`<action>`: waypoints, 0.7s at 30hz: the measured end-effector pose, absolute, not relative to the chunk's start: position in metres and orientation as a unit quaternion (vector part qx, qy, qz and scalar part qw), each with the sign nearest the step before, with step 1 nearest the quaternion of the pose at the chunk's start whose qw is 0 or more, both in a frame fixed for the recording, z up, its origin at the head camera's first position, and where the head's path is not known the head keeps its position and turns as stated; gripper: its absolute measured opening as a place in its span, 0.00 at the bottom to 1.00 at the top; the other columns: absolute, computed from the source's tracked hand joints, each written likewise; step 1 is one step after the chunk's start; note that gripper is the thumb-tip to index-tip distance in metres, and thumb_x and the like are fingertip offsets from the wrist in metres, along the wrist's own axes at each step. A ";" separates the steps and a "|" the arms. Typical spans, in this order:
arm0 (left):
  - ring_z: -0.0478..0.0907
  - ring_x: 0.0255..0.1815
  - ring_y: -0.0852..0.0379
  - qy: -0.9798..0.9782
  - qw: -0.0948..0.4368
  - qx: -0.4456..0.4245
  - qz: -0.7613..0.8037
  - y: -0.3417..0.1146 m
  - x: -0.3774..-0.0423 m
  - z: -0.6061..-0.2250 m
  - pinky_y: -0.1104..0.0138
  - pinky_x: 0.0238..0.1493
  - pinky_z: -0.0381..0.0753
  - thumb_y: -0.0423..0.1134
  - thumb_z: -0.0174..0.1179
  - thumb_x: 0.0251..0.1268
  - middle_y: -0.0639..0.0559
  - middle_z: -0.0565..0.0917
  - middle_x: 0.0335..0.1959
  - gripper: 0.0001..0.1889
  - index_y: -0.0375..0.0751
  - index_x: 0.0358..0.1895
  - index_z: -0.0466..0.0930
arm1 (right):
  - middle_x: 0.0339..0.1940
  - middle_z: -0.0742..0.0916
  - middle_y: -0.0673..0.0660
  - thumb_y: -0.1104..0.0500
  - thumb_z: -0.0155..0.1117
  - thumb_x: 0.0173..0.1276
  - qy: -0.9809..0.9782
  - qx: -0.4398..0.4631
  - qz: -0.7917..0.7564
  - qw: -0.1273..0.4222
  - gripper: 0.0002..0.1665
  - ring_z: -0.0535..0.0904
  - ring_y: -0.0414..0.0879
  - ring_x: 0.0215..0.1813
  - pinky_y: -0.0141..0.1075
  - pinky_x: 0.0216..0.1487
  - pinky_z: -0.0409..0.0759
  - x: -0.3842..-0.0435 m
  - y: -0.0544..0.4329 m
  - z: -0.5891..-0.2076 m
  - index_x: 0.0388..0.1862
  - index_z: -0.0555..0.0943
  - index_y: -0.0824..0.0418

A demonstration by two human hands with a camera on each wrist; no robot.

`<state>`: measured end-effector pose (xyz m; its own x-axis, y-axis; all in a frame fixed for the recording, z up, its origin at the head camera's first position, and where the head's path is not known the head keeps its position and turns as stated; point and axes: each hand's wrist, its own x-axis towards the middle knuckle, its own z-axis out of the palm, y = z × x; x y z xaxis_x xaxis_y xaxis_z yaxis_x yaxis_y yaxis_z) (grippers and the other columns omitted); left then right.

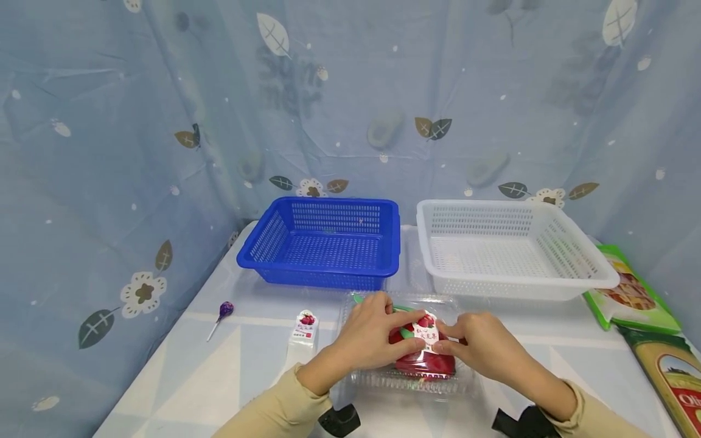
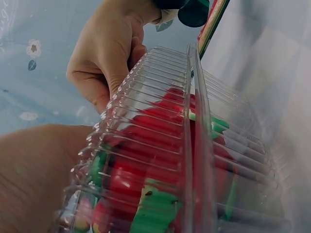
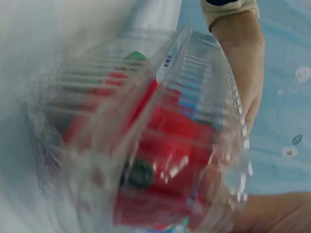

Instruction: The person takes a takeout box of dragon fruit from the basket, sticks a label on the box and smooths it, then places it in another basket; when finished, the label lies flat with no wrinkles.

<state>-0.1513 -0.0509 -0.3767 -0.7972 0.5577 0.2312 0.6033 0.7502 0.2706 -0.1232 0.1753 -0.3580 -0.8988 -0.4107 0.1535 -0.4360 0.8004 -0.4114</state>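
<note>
A clear plastic clamshell box [image 1: 372, 380] sits at the table's near middle, with red-and-green dragon fruit [image 1: 424, 365] inside. On its lid is a white label [image 1: 426, 333] printed with a red fruit. My left hand [image 1: 368, 334] touches the label's left edge with thumb and index finger. From the opposite side, the thumb and index finger of my right hand [image 1: 487, 347] touch its right edge. In the left wrist view, the ribbed box wall [image 2: 160, 73] partly covers the fruit [image 2: 160, 165]. The right wrist view is blurred, with red fruit [image 3: 165, 160] behind clear plastic.
Behind the box stand a blue basket [image 1: 323, 277] and a white basket [image 1: 515, 289]. A strip of white labels [image 1: 303, 334] lies left of the box, and a purple lollipop [image 1: 225, 310] farther left. Green [image 1: 630, 292] and tan [image 1: 665, 368] packages lie at the right edge.
</note>
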 end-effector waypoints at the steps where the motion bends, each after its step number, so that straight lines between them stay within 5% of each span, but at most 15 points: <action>1: 0.57 0.34 0.62 -0.933 0.070 -0.312 -0.167 -0.051 -0.151 -0.377 0.72 0.32 0.54 0.67 0.58 0.61 0.58 0.62 0.33 0.24 0.72 0.61 0.77 | 0.13 0.69 0.42 0.45 0.73 0.58 -0.947 0.227 0.226 0.027 0.27 0.56 0.31 0.18 0.26 0.20 0.59 -0.124 0.176 -0.358 0.52 0.86 0.58; 21: 0.56 0.33 0.63 -0.930 0.094 -0.313 -0.166 -0.049 -0.150 -0.379 0.73 0.31 0.53 0.67 0.58 0.61 0.59 0.62 0.32 0.24 0.72 0.60 0.79 | 0.15 0.72 0.41 0.44 0.72 0.59 -0.936 0.228 0.267 0.033 0.29 0.59 0.29 0.19 0.26 0.20 0.62 -0.124 0.181 -0.365 0.54 0.84 0.60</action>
<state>-0.1504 -0.0494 -0.3791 -0.7858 0.5518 0.2792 0.6143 0.7488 0.2491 -0.1239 0.1815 -0.3652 -0.8937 -0.4090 0.1843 -0.4447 0.7538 -0.4838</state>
